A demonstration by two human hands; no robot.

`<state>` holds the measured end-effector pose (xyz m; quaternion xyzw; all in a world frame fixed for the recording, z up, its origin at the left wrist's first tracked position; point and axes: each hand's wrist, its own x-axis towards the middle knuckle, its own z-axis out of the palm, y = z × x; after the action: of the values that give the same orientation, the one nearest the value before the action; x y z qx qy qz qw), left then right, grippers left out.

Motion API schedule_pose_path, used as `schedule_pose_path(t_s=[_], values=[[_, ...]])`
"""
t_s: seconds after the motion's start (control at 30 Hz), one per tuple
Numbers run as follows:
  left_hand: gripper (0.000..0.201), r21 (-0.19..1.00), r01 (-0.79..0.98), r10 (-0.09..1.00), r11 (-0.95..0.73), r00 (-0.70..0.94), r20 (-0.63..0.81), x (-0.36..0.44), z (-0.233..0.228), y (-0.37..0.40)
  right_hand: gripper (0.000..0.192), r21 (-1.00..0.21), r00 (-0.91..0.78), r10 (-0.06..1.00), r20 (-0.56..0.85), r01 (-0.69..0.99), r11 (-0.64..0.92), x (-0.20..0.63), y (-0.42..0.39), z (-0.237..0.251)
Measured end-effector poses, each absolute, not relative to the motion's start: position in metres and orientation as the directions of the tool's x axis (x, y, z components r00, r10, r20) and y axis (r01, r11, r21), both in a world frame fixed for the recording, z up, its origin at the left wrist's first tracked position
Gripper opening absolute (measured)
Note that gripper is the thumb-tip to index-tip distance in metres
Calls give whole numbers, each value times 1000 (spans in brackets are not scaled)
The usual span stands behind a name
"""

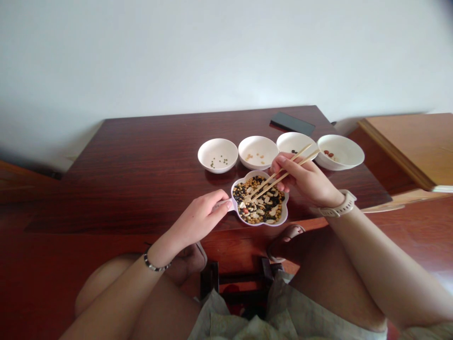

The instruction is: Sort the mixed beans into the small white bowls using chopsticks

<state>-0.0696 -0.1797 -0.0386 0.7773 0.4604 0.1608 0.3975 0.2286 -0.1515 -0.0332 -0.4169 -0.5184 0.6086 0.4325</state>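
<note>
My left hand [205, 212] is closed round the short handle of a flower-shaped dish [286, 213] at the table's front edge. Mixed beans and pale nut pieces [264, 203] fill the dish. In my right hand [306, 177] is a pair of wooden chopsticks [279, 177], their tips down among the mix. Behind the dish stand white bowls in a row. The leftmost bowl [218, 169] holds small green beans, the second bowl [257, 165] a few yellowish pieces. Dark beans lie in the third bowl [292, 137], partly hidden by my hand. Reddish nuts sit in the rightmost bowl [339, 164].
A dark flat phone-like slab [293, 123] lies behind the bowls on the dark wooden table [141, 165]. A lighter wooden piece of furniture [410, 146] stands to the right. The white wall [212, 56] rises behind the table.
</note>
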Motion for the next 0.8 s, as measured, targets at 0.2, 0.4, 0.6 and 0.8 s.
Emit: schedule_pose_path(t_s=[0.2,0.4,0.6,0.8], values=[[35,764,589,841,-263,528,-118,-69,-37,-179,37,-994,-294,953,-72,-63,-94,226,-154,-32],[35,761,589,847,-272,522,-101,-69,-37,-180,37,-988,-275,960,-59,-121,-96,226,-154,-31],[34,762,589,845,-267,524,-108,-69,-37,-180,37,-982,-270,961,-53,-162,-100,226,-154,-30],[34,760,594,844,-263,523,-117,-69,-37,-180,35,-977,-230,972,-45,-192,-91,227,-154,-30]])
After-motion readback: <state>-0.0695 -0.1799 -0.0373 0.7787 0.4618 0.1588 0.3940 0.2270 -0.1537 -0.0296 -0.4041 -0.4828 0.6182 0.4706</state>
